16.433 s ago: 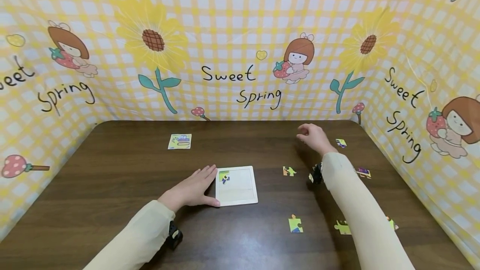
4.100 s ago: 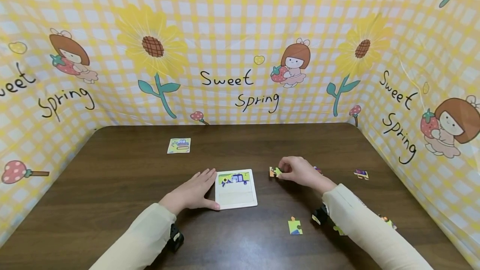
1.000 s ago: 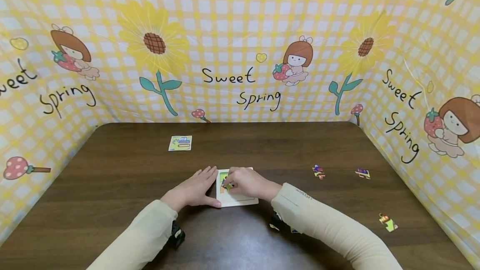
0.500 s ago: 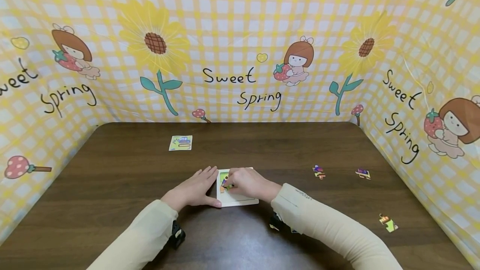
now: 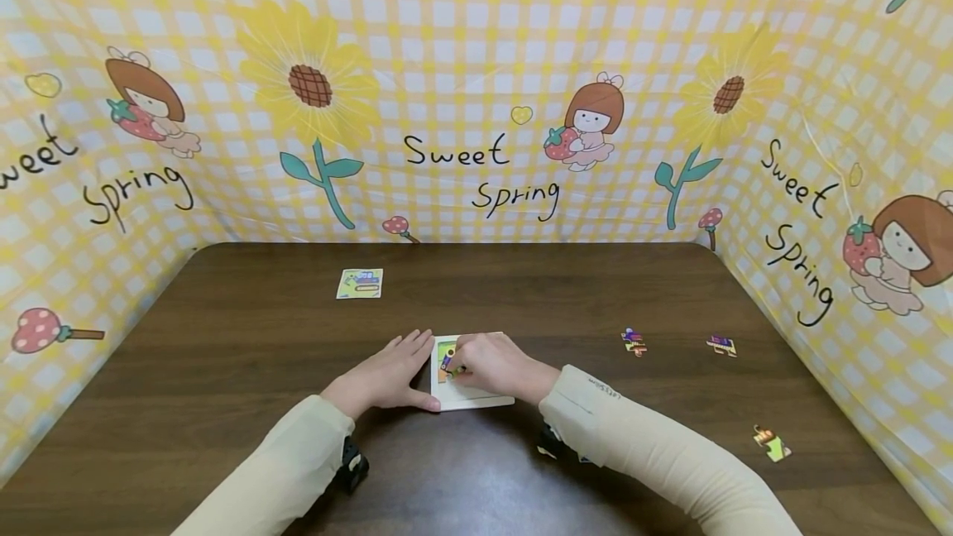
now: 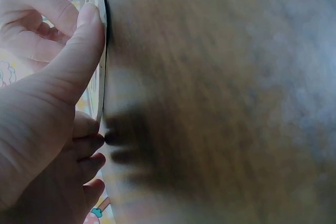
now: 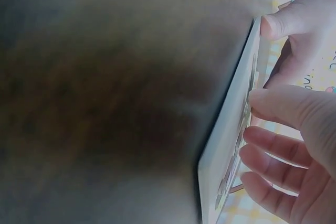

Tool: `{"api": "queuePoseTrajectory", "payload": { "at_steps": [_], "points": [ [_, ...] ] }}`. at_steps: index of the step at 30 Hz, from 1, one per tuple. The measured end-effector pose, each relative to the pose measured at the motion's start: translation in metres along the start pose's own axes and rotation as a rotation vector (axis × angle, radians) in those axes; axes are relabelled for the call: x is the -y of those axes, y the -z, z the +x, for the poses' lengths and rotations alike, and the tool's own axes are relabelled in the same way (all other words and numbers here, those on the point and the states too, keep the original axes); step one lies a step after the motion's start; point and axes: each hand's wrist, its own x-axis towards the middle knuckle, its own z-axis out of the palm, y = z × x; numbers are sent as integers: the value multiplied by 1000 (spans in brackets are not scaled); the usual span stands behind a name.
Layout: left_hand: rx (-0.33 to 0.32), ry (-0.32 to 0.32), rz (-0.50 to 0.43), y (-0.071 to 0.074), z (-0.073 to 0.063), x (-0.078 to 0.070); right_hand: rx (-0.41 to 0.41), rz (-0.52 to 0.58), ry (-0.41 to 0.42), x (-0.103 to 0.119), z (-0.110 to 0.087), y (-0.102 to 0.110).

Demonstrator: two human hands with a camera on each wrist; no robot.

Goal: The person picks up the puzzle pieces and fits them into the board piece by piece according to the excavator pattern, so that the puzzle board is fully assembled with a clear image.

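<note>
A white square puzzle tray lies on the brown table, with coloured jigsaw pieces along its far left part. My left hand lies flat against the tray's left side, fingers extended and thumb on its near left corner. Over the tray, my right hand has its fingers bent and pinches a green and orange puzzle piece at the left side, below the upper pieces. That hand covers most of the tray's inside. In the right wrist view the thumb touches down inside the tray's rim.
A picture card lies at the back left. Loose puzzle pieces lie to the right: a purple and orange piece, a purple piece and an orange and green piece. Another piece is mostly hidden under the right forearm. Patterned cloth surrounds the table.
My right hand has carried the green and orange piece from the table's right side into the tray, shifting it only slightly in the last second. Upper pieces joined earlier. The left hand stays put.
</note>
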Motion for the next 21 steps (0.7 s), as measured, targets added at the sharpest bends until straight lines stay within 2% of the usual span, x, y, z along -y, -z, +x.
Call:
{"api": "queuePoseTrajectory", "payload": {
  "at_steps": [5,14,18,21],
  "points": [
    [3,-1,0,1,0,0,-14,-45,2,1,1,0],
    [2,3,4,1,1,1,1,-38,12,0,2,1],
    [4,2,3,1,1,1,27,22,15,-6,0,4],
    [6,3,2,0,1,0,32,118,-32,-16,-6,10]
  ]
}}
